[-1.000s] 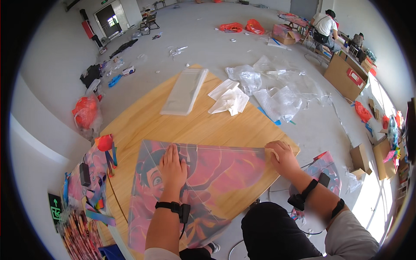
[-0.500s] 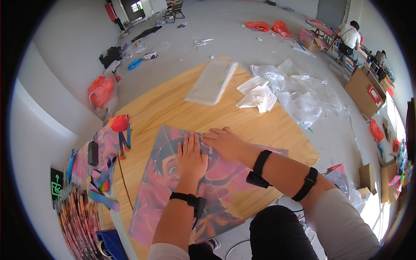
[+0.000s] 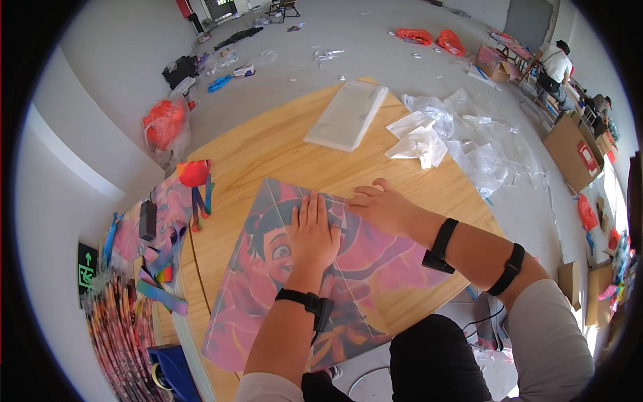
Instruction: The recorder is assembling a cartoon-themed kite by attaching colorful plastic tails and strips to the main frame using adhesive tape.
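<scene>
A pink printed sheet [image 3: 375, 278] with a large cartoon face lies on the wooden table, pale straight lines running across it. My left hand [image 3: 315, 234] rests flat on its upper middle, fingers together and pointing away from me. To its right, my right hand [image 3: 385, 208] lies with its fingers stretched leftward at the sheet's far edge. One finger of that hand lifts a little, and nothing shows in its grasp. My right forearm covers part of the sheet's right side.
Beyond the sheet, the wooden table [image 3: 258, 144] holds a stack of clear plastic sleeves [image 3: 348, 115] and crumpled white plastic [image 3: 420, 144]. Left are colourful ribbons [image 3: 161, 271], a black block [image 3: 148, 221] and a blue tape dispenser [image 3: 175, 372]. Clear plastic film [image 3: 485, 161] litters the floor.
My right hand has slid rightward along the sheet's far edge, away from my left hand, which stays flat on the sheet. The whole view has shifted slightly.
</scene>
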A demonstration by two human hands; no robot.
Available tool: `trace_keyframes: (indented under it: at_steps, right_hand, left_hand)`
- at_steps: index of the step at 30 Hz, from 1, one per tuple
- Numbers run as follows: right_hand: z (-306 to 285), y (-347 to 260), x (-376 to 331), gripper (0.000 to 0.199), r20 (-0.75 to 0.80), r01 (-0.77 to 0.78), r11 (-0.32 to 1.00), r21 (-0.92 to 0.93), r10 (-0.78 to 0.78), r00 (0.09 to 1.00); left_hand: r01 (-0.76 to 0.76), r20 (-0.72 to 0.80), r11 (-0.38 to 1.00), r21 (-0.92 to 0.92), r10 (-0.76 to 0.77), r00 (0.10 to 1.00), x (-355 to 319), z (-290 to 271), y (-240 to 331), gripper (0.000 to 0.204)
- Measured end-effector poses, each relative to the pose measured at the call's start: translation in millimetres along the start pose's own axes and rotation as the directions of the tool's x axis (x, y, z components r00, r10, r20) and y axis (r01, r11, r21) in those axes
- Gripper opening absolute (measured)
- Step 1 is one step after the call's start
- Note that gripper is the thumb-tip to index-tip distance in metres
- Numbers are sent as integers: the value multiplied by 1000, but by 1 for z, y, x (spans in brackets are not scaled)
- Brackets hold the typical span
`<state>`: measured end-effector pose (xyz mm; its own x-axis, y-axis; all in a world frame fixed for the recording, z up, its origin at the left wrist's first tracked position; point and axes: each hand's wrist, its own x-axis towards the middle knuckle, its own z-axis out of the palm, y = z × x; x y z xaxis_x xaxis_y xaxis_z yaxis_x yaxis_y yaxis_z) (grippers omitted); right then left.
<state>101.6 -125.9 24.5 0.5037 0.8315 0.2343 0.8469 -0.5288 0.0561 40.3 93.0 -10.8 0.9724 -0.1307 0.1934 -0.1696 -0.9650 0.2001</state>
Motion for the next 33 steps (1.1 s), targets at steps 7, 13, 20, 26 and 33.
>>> trace_keyframes:
  at_steps: [7,13,20,26,33]
  right_hand:
    - [-15,3,-22,33,36,-18,1000,17,18,999]
    - [-19,7,-40,44,54,-128,989,66,125,991]
    - [-10,-4,-49,49,-16,-112,991,71,113,993]
    - [-2,-8,-51,44,2,-143,990,19,142,990]
    - [-21,-5,-68,41,100,-187,982,32,183,978]
  left_hand:
    - [-2,-11,1000,-2,2,1000,0,0,1,69]
    - [1,-12,1000,7,-1,1000,0,-1,2,70]
    - [-10,-20,1000,8,10,1000,-1,0,1,70]
    - [-11,-13,1000,16,11,1000,0,0,1,70]
    - [-4,-3,1000,6,4,1000,1,1,0,70]
